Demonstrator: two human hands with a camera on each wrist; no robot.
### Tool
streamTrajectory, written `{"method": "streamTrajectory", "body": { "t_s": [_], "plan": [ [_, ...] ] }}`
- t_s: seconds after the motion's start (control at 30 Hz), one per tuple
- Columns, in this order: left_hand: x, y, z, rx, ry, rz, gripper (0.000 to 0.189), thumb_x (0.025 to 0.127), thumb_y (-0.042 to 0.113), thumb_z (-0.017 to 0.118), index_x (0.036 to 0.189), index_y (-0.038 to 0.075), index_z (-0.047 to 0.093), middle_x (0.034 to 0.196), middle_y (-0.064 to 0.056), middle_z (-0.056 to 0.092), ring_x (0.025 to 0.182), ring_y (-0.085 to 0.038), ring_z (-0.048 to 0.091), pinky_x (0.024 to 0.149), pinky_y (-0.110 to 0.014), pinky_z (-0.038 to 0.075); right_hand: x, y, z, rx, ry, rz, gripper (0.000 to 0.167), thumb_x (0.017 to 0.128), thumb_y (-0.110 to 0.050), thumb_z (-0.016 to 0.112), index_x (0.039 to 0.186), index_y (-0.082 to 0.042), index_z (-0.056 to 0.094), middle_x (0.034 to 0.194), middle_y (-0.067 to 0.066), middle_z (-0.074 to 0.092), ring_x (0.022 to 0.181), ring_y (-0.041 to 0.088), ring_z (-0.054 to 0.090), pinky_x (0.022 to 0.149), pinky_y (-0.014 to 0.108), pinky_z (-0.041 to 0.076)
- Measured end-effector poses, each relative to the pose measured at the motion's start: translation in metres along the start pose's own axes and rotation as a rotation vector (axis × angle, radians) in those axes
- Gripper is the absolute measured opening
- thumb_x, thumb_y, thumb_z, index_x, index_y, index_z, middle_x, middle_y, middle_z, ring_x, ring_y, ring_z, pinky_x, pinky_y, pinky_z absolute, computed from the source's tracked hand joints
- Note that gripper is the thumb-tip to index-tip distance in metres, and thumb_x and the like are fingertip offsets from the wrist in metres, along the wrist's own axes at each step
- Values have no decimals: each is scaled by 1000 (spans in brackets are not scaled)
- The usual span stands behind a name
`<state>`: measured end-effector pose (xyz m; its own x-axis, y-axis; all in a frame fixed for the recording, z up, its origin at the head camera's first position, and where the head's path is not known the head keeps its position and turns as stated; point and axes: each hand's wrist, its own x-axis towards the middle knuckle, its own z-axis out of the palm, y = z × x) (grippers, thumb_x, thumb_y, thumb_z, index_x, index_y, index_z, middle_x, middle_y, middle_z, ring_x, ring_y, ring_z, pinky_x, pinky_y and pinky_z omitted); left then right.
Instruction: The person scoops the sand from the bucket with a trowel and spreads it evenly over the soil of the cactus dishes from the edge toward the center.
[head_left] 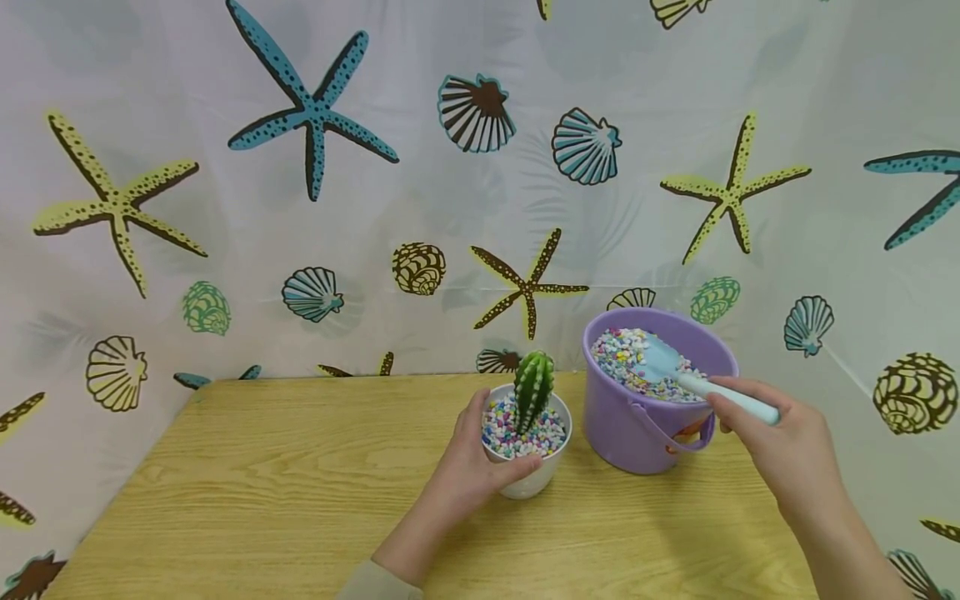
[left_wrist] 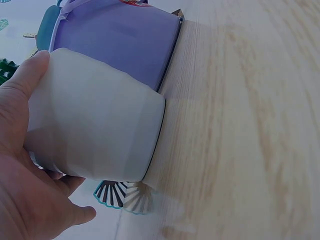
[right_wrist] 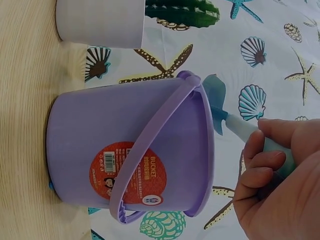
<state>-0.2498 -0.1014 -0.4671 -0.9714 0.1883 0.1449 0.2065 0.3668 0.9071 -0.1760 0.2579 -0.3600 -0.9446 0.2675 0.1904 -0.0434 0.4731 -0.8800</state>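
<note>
My left hand (head_left: 480, 467) grips a white pot (head_left: 534, 483) on the table, thumb on the near side and fingers around the left. Colored pebbles (head_left: 498, 429) fill the pot around an upright green cactus (head_left: 533, 392). To its right stands a purple bucket (head_left: 622, 425), with more colored pebbles (head_left: 618, 354) inside. In my right hand (head_left: 787, 442) is the pale handle of a light blue shovel (head_left: 660, 360), its blade over the pebbles in the bucket. The right wrist view shows the fingers curled round the shovel handle (right_wrist: 242, 127) above the bucket rim.
The wooden table (head_left: 300, 483) extends left and toward the front. Behind it hangs a white cloth (head_left: 465, 200) printed with starfish and shells. The bucket's handle (right_wrist: 150, 140) hangs down its near side, across a red label (right_wrist: 105, 170).
</note>
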Motion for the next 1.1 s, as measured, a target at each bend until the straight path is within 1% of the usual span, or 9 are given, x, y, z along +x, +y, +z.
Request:
{"method": "streamTrajectory", "body": {
  "t_s": [0.2,0.27,0.4,0.57,0.73,0.87,0.97,1.1],
  "plan": [
    [1,0,-1,-6,-2,2,124,83,46,100,175,17,23,167,-23,38,149,-43,47,123,-65,38,-8,-4,4,20,-7,-15,49,102,-47,81,140,-15,78,100,-5,77,96,14,61,77,27,50],
    [1,0,-1,-4,-2,4,123,83,46,100,175,16,23,167,-23,39,149,-43,47,123,-65,38,-10,-5,6,38,-12,-12,48,102,-45,81,139,-14,79,99,-7,77,95,13,62,76,26,50],
    [1,0,-1,-5,-5,5,124,83,46,99,175,16,22,167,-24,39,149,-43,47,123,-65,38,-12,-6,9,53,-30,-10,47,102,-43,82,139,-14,78,99,-6,77,93,14,64,76,27,50],
    [1,0,-1,-13,-9,5,125,83,46,99,175,15,22,167,-24,38,149,-43,47,123,-65,38,-17,-8,12,48,-65,-1,50,102,-44,82,143,-15,76,109,-2,78,95,14,69,79,26,52],
    [1,0,-1,-13,-8,4,125,83,46,99,176,16,21,167,-24,38,149,-43,47,123,-65,38,-23,-8,16,38,-88,11,51,102,-45,82,144,-16,76,105,-3,78,94,15,70,77,27,53],
    [1,0,-1,-13,-8,3,124,83,47,99,175,17,22,166,-24,38,148,-43,48,122,-65,39,-27,-6,21,13,-89,9,47,101,-47,82,140,-21,78,103,-3,77,96,15,66,77,27,52],
    [1,0,0,-12,-8,7,124,83,47,99,175,17,22,166,-24,37,147,-43,48,122,-65,39,-30,-5,24,-10,-88,1,44,100,-48,82,138,-25,80,101,-4,79,96,15,65,78,27,51],
    [1,1,0,-8,-6,10,124,83,47,99,175,16,21,167,-25,37,147,-44,48,122,-65,40,-33,-5,28,-14,-88,-3,43,100,-48,83,136,-25,80,99,-5,82,93,15,66,76,27,51]
  ]
}}
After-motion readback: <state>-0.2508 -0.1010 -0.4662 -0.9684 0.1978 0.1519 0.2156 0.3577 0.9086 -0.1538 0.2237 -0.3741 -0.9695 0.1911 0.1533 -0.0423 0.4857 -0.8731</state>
